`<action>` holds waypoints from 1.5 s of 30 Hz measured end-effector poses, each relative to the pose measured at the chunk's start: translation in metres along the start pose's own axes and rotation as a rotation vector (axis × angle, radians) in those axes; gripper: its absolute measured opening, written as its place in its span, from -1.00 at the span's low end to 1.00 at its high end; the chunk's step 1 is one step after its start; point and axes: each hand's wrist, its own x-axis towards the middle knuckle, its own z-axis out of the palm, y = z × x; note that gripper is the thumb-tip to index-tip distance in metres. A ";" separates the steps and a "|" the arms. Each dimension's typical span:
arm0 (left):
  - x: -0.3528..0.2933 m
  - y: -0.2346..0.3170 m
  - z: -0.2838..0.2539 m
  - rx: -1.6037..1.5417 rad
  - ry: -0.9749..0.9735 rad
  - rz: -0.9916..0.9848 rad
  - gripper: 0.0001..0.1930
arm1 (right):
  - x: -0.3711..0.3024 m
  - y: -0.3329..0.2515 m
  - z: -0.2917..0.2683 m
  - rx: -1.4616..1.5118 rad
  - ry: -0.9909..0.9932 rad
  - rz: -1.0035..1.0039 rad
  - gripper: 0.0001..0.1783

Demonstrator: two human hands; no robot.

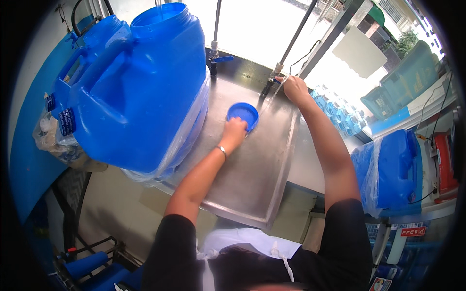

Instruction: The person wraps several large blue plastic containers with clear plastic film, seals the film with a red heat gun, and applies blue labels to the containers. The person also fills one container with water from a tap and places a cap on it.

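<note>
My left hand [235, 131] grips the near rim of a round blue lid [242, 112], its hollow side facing up, over the steel sink top [242, 179]. My right hand [295, 89] is at the right-hand tap [266, 88] by the back edge, its fingers closed at the small blue lever. Left of the lid stands a large blue water jug [150, 92] with a side handle and an uncapped mouth, clear plastic around its lower part. What looks like a thin stream of water enters that mouth from above.
A second tap with a blue lever [223, 59] rises behind the jug. Another blue jug [104, 30] stands at the far left. On the right are small water bottles [340, 111], a green crate [407, 80] and a plastic-wrapped blue jug [395, 167].
</note>
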 end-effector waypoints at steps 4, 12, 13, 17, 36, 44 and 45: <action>-0.031 0.041 -0.001 -0.123 0.068 0.092 -0.94 | 0.005 -0.009 -0.012 -0.018 -0.105 0.075 -0.54; -0.045 0.054 -0.008 -0.094 0.058 0.083 -0.92 | -0.003 -0.033 -0.010 -0.476 -0.061 -0.060 -0.66; -0.049 0.055 -0.007 -0.084 0.053 0.067 -0.91 | -0.006 -0.034 -0.004 -0.452 -0.075 -0.040 -0.63; -0.069 0.067 -0.009 -0.073 0.178 0.052 -0.81 | -0.026 -0.032 0.028 -0.406 -0.002 0.005 -0.43; -0.419 0.110 -0.044 -0.051 0.403 -0.962 -0.78 | -0.049 -0.030 0.057 -0.221 0.035 0.106 -0.07; -0.683 0.175 0.099 -0.089 -0.535 -1.251 -0.76 | -0.055 -0.028 0.051 -0.114 0.084 0.050 -0.13; -0.701 0.188 0.109 -0.132 -0.550 -1.265 -0.76 | -0.055 -0.029 0.050 -0.107 0.087 0.050 -0.13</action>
